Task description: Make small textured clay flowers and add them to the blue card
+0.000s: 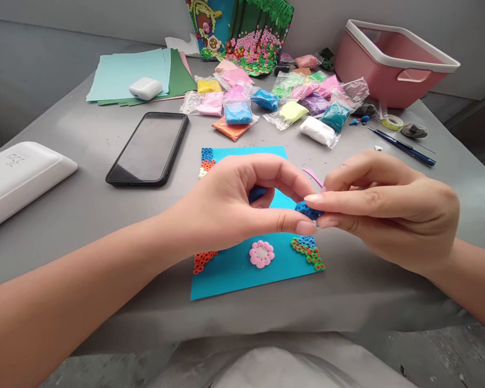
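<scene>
Above the blue card, my left hand pinches a small blue clay piece with a pitted surface between thumb and fingertip. A smooth blue clay lump is tucked under its curled fingers. My right hand is closed, its thumb and index tips pressing the right edge of the pitted piece; whether something tiny sits between them is hidden. Below lies a pink clay flower with a pale centre. Clusters of small clay rings fill visible card corners: orange rings, and green rings with red centres.
A phone and a white device lie left. Bagged clay packs spread across the back, before a decorated clay picture. A pink basket stands back right, near a blue pen-like tool and a tape roll.
</scene>
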`<state>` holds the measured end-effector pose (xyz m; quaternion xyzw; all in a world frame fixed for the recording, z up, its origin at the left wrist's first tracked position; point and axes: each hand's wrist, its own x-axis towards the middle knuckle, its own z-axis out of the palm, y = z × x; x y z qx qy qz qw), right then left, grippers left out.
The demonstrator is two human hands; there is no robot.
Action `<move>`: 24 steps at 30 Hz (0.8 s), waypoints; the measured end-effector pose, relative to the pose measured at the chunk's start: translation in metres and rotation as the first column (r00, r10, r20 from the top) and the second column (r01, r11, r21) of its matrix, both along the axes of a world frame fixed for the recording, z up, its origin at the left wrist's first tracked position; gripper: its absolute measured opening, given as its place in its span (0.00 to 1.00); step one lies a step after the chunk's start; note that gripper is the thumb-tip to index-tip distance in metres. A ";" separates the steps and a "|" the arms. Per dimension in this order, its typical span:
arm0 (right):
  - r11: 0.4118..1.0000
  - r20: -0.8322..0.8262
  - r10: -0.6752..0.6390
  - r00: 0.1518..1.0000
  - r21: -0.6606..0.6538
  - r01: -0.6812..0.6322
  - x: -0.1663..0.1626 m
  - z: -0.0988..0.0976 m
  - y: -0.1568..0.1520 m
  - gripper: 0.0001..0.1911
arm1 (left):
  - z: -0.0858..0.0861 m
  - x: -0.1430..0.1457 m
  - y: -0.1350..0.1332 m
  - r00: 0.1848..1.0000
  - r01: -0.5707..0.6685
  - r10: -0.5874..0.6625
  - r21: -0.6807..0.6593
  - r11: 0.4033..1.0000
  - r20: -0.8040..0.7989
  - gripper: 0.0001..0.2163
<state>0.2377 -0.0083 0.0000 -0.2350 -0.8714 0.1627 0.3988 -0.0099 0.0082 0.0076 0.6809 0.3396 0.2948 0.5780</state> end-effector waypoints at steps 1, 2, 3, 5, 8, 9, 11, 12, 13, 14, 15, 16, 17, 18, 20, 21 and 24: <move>1.000 0.004 -0.004 1.000 -0.010 0.004 0.000 0.000 0.000 0.15 | 0.000 0.000 0.000 1.000 0.001 -0.001 0.001 1.000 -0.005 0.12; 1.000 -0.001 -0.003 1.000 -0.014 0.003 -0.001 0.000 -0.001 0.15 | 0.000 -0.001 0.000 1.000 0.000 0.000 0.003 1.000 -0.008 0.12; 1.000 -0.009 0.002 1.000 -0.014 -0.003 -0.001 0.000 -0.001 0.14 | 0.000 -0.001 0.000 1.000 -0.001 0.001 0.005 1.000 -0.012 0.12; 1.000 -0.026 0.007 1.000 -0.024 -0.007 -0.002 -0.001 -0.001 0.14 | 0.000 -0.002 0.000 1.000 -0.002 0.003 0.011 1.000 -0.014 0.12; 0.997 -0.054 -0.015 0.998 -0.070 0.011 -0.004 -0.003 -0.001 0.16 | -0.001 -0.002 0.000 1.000 -0.013 0.013 0.019 1.000 -0.014 0.11; 0.996 -0.076 -0.023 0.997 -0.092 0.016 -0.005 -0.004 -0.001 0.17 | -0.001 -0.002 0.000 1.000 -0.020 0.020 0.021 1.000 -0.015 0.11; 0.991 -0.135 -0.031 0.990 -0.136 0.013 -0.006 -0.005 -0.002 0.19 | -0.002 -0.002 -0.001 0.999 -0.036 0.036 0.023 0.999 -0.015 0.11; 0.988 -0.162 -0.032 0.986 -0.156 0.006 -0.007 -0.006 -0.002 0.19 | -0.002 -0.002 -0.001 0.999 -0.041 0.041 0.022 0.999 -0.014 0.11; 0.985 -0.185 -0.032 0.982 -0.172 0.000 -0.007 -0.006 -0.002 0.17 | -0.003 -0.002 -0.001 0.999 -0.042 0.042 0.022 0.999 -0.014 0.11; 0.983 -0.199 -0.038 0.979 -0.185 0.000 -0.008 -0.007 -0.003 0.16 | -0.003 -0.002 -0.001 0.999 -0.040 0.041 0.024 0.999 -0.017 0.11; 0.981 -0.204 -0.051 0.978 -0.196 0.010 -0.009 -0.007 -0.003 0.14 | -0.003 -0.002 -0.002 0.999 -0.036 0.037 0.029 0.999 -0.025 0.11; 0.978 -0.200 -0.069 0.977 -0.207 0.026 -0.009 -0.008 -0.003 0.13 | -0.003 -0.002 -0.002 0.999 -0.031 0.032 0.037 0.999 -0.034 0.11; 0.975 -0.193 -0.088 0.977 -0.217 0.045 -0.010 -0.007 -0.004 0.11 | -0.003 -0.002 -0.002 0.999 -0.024 0.027 0.048 0.999 -0.046 0.10; 0.972 -0.186 -0.108 0.977 -0.224 0.065 -0.010 -0.006 -0.003 0.10 | -0.003 -0.003 -0.002 0.998 -0.020 0.023 0.061 0.998 -0.059 0.10; 0.965 -0.150 -0.165 0.975 -0.229 0.128 -0.009 -0.002 -0.002 0.08 | -0.003 -0.004 -0.001 0.997 -0.019 0.026 0.086 0.996 -0.078 0.10; 0.958 -0.111 -0.206 0.972 -0.224 0.177 -0.007 0.000 0.000 0.07 | -0.003 -0.004 -0.001 0.996 -0.025 0.033 0.096 0.995 -0.081 0.10; 0.923 0.193 -0.340 0.921 -0.118 0.365 0.005 0.007 0.007 0.10 | -0.005 -0.005 0.001 0.995 -0.053 0.062 0.104 0.993 -0.081 0.10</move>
